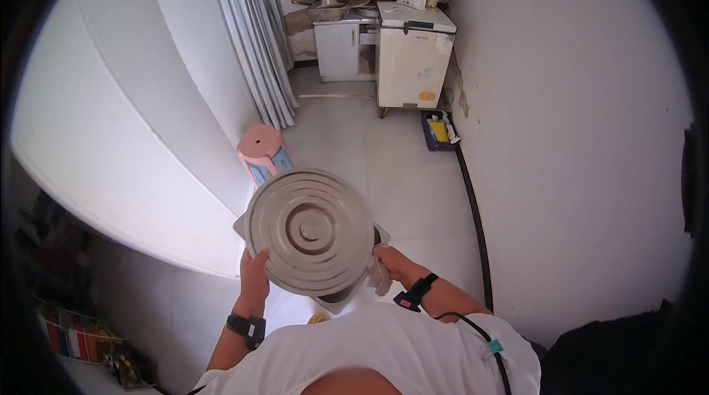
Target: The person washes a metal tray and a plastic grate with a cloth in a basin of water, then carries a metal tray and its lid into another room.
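Observation:
A round, ridged grey lid (310, 231) with a recessed centre lies in front of my chest, on top of a squarish grey container or tray (339, 302) whose corners stick out around it. My left hand (255, 270) grips the near left side, its thumb on the lid's edge. On the right side, my right hand (389, 262) holds the container's edge together with a crumpled pale cloth or plastic piece (379, 276). The fingers of both hands are partly hidden beneath. What is inside the container cannot be seen.
Stacked pink and blue plastic stools (260, 143) stand beside the grey curtain (249, 35). Farther ahead are a white cabinet (337, 51) and a chest freezer (415, 65), with cushions piled above. A dark bin (437, 145) sits by the right wall (565, 145).

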`<state>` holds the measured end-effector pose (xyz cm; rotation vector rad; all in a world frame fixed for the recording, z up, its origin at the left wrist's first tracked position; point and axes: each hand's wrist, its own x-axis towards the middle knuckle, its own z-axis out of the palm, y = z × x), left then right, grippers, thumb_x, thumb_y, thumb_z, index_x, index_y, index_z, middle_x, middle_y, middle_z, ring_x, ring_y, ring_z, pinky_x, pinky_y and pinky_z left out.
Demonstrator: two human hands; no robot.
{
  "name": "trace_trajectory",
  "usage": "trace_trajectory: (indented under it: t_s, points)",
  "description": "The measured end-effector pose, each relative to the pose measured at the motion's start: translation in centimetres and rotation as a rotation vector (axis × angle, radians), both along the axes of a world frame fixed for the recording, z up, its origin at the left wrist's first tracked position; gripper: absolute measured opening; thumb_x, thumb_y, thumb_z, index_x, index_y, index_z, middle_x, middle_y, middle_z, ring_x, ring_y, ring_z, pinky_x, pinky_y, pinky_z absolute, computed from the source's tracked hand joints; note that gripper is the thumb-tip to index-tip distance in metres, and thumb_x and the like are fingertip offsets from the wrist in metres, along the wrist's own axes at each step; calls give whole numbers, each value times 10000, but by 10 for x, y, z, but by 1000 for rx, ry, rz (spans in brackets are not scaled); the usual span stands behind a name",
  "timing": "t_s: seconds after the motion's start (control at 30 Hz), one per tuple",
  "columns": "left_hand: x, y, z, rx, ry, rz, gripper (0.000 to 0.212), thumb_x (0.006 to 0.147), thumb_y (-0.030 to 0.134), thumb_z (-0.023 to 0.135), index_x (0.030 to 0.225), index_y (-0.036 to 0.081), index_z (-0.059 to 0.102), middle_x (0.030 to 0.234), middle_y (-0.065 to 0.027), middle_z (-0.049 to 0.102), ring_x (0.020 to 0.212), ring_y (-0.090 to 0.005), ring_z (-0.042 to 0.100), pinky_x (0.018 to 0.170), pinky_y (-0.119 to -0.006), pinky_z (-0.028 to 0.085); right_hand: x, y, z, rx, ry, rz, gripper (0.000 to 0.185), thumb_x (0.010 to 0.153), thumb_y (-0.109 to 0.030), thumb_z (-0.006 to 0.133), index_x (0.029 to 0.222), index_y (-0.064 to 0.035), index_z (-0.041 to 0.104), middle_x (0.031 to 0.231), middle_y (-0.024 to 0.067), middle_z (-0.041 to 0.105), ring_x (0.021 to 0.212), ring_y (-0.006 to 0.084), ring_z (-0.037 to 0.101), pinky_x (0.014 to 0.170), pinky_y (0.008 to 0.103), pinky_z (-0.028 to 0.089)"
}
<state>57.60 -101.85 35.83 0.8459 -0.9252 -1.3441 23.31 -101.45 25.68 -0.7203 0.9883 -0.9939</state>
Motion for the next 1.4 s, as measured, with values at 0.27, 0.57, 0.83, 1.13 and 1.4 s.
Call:
trace_trajectory:
  t_s: [0.27,0.57,0.83,1.13,1.4]
  points:
    - [-16,-5,6,-100,40,31,383,924,101,520,1273,-52,485,1181,-163,611,1059,-239,618,934,-350,491,-33,0,64,-202,234,23,243,909,-222,477,818,-30,596,748,96,627,674,221,603,641,373,493]
    - [-161,-49,26,-152,-36,-160,380,921,97,553,1273,-34,492,1148,-133,627,1027,-219,623,908,-346,503,-175,28,31,-532,743,-275,247,907,-180,457,880,12,611,769,129,624,723,229,591,643,351,459]
    - [-260,-129,47,-119,-54,-356,335,922,127,592,1221,-8,520,1062,-91,653,908,-178,650,785,-299,537,-224,-10,58,-513,287,-974,238,912,-198,519,848,21,588,705,74,570,670,134,552,607,287,427]
    - [-254,-170,83,-116,-97,-559,316,931,121,579,1220,-1,538,1091,-92,649,963,-183,644,843,-326,539,-199,0,89,-612,291,-1163,311,963,-276,543,1073,8,607,958,42,619,882,134,559,778,283,449]
    - [-224,-178,129,-182,-15,-823,346,891,135,632,1193,4,526,1059,-88,639,931,-172,639,792,-303,535,-106,70,152,-695,504,-1521,339,982,-325,536,894,-3,599,749,3,558,689,97,503,611,271,408]
